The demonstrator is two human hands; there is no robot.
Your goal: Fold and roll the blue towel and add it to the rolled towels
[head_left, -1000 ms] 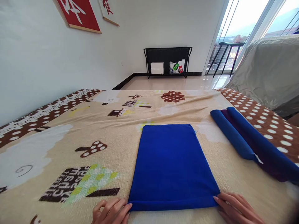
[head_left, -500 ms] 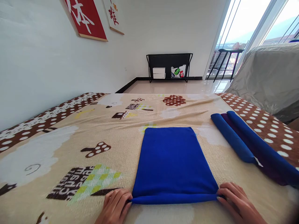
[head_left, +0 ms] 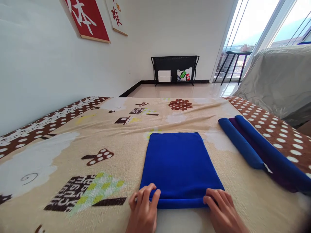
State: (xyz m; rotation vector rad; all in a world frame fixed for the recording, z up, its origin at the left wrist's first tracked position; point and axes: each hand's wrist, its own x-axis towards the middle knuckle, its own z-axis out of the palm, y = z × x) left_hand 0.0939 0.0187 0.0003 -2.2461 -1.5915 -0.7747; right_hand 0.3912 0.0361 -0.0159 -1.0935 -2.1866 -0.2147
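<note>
A blue towel [head_left: 177, 161] lies flat on the patterned blanket [head_left: 121, 155], with its near edge turned up into a narrow roll. My left hand [head_left: 145, 207] has its fingers curled over the left part of that roll. At the roll's right part, my right hand [head_left: 220, 205] grips it with bent fingers, partly hiding the corner. The towel's far edge and upper sides rest straight on the blanket.
To the right lie rolled blue and purple cloths [head_left: 252, 145] with a small white tag. Beyond the bed stand a black rack [head_left: 175, 63] and a black stool [head_left: 233, 61]. A grey sheet covers something bulky [head_left: 284, 77] at the right.
Both hands have moved inward from the towel's near corners and now lie on top of the roll. The near edge is rolled slightly farther from me.
</note>
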